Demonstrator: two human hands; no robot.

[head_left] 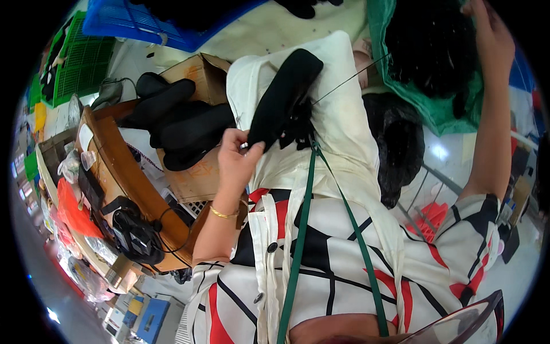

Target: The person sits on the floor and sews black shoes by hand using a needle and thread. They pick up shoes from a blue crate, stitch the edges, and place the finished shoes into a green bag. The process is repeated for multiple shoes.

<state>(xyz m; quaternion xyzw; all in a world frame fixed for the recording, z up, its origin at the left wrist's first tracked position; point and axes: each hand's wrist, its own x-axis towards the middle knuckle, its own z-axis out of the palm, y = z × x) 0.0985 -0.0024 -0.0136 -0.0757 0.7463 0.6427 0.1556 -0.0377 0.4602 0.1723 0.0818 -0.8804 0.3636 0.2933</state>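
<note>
Where pinched by left hand: long black upper.

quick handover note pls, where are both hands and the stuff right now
Left hand: pinches the lower end of a long black piece lying on the cream apron in the lap.
Right hand: raised, at the rim of the green bag of black material; whether it grips anything cannot be told.
A thin thread runs from the piece toward the bag.
Done: several similar black pieces lie on the cardboard box on the left.
Left: the piece in hand is not yet on that pile.
</note>
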